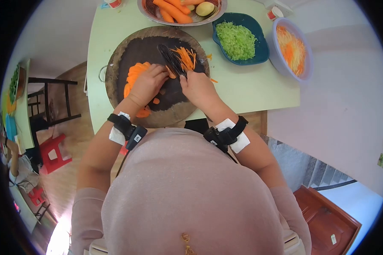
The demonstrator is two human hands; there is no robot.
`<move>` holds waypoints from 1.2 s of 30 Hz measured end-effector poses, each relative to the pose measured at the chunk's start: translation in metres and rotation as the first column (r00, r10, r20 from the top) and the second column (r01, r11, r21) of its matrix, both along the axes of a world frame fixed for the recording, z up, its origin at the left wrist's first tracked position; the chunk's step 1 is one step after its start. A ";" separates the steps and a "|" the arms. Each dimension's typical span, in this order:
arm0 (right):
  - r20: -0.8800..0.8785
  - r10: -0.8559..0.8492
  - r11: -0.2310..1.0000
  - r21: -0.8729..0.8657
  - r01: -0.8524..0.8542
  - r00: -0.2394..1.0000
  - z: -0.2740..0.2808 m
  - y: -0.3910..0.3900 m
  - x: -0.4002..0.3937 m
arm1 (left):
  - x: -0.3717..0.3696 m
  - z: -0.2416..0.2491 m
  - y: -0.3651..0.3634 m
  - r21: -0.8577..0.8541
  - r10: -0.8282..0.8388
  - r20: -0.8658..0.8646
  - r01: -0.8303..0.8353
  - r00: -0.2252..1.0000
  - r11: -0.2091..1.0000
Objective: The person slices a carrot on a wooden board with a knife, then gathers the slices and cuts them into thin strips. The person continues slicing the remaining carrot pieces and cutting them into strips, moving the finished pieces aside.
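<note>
Orange shreds (187,58) done, slices (132,78) and whole carrots (174,11) unshredded; your right hand (202,90) grips the knife (167,57), left hand (147,85) holds a piece (171,73).

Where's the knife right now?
In the head view, the knife is on the round board, held in the right hand, with the left hand to its left and carrot strips to its right.

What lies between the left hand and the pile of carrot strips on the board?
The head view shows a carrot piece at the fingertips of the left hand, then the dark knife blade, before the carrot strips.
</note>
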State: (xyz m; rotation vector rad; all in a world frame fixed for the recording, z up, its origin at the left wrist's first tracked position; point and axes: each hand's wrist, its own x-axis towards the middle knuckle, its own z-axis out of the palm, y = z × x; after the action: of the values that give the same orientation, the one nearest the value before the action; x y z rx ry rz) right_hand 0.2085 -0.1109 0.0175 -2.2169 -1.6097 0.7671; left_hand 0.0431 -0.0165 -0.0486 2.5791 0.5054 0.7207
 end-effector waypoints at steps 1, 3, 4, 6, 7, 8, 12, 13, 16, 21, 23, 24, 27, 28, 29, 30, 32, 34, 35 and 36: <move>-0.009 -0.014 1.000 0.007 0.014 1.000 0.000 -0.001 -0.001 | 0.000 -0.003 0.000 0.007 -0.014 -0.009 0.014 1.000 1.000; 0.017 -0.005 1.000 0.020 0.005 1.000 0.000 -0.002 -0.003 | 0.001 -0.008 -0.001 0.100 -0.025 -0.041 0.029 0.999 0.995; 0.008 -0.023 0.999 0.027 0.023 1.000 -0.001 -0.002 -0.004 | 0.000 -0.009 -0.001 0.107 -0.043 -0.050 0.048 0.998 0.993; 0.032 0.001 0.999 0.044 -0.003 1.000 -0.004 -0.003 -0.004 | 0.001 -0.010 -0.003 0.141 -0.016 -0.006 0.017 1.000 0.990; 0.022 -0.019 0.999 0.047 0.018 1.000 -0.007 -0.004 -0.004 | 0.001 -0.009 -0.004 0.144 -0.037 -0.015 0.039 0.999 0.989; 0.027 -0.015 0.998 0.068 0.013 1.000 -0.010 -0.005 -0.003 | 0.001 -0.008 -0.005 0.135 -0.036 -0.019 0.038 0.999 0.990; 0.018 0.016 0.997 0.070 -0.017 1.000 0.001 -0.015 -0.001 | 0.001 -0.010 -0.005 0.154 -0.030 -0.043 0.036 0.999 0.987; 0.017 0.008 0.997 0.071 -0.009 1.000 0.006 -0.018 -0.002 | 0.000 -0.011 -0.005 0.154 -0.038 -0.044 0.044 0.998 0.987; 0.062 0.045 0.998 0.050 -0.048 0.997 0.013 -0.029 -0.005 | 0.000 -0.013 -0.005 0.159 -0.034 -0.105 0.050 0.994 0.986; 0.145 0.104 0.993 0.033 -0.110 0.984 0.011 -0.037 -0.008 | 0.000 -0.014 -0.006 0.162 -0.017 -0.137 0.040 0.990 0.986; 0.140 0.103 0.993 0.034 -0.109 0.985 0.012 -0.036 -0.008 | 0.000 -0.014 -0.006 0.158 -0.018 -0.146 0.041 0.989 0.987; 0.135 0.108 0.993 0.035 -0.113 0.985 0.012 -0.035 -0.008 | 0.000 -0.013 -0.006 0.155 -0.012 -0.154 0.037 0.988 0.987; 0.135 0.120 0.991 0.044 -0.127 0.984 0.009 -0.031 -0.009 | 0.001 -0.011 -0.007 0.163 -0.008 -0.128 0.029 0.992 0.986; 0.134 0.119 0.991 0.044 -0.126 0.984 0.008 -0.028 -0.010 | 0.000 -0.011 -0.008 0.162 -0.009 -0.129 0.030 0.992 0.986; 0.129 0.110 0.993 0.034 -0.115 0.986 0.007 -0.023 -0.011 | 0.000 -0.011 -0.008 0.161 -0.009 -0.125 0.029 0.992 0.987; 0.124 0.100 0.994 0.024 -0.104 0.987 0.006 -0.019 -0.013 | 0.001 -0.011 -0.007 0.160 -0.008 -0.121 0.028 0.993 0.987; 0.115 0.090 0.994 0.059 -0.097 0.989 0.002 -0.011 -0.013 | 0.001 -0.011 -0.007 0.150 -0.014 -0.110 0.031 0.994 0.988; 0.107 0.079 0.991 0.097 -0.089 0.991 -0.001 -0.006 -0.012 | 0.001 -0.011 -0.006 0.145 -0.020 -0.097 0.034 0.995 0.989; 0.094 0.070 0.994 0.077 -0.078 0.993 -0.002 -0.004 -0.010 | 0.002 -0.012 -0.007 0.136 -0.017 -0.071 0.027 0.997 0.990; 0.081 0.061 0.996 0.057 -0.066 0.995 -0.003 -0.003 -0.009 | 0.003 -0.011 -0.007 0.126 -0.014 -0.043 0.020 0.999 0.992</move>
State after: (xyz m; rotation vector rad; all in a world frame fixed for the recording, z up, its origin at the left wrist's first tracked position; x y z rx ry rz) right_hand 0.1995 -0.1140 0.0146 -2.1891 -1.7253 0.6456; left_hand 0.0464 -0.0231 -0.0597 2.7186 0.4638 0.7150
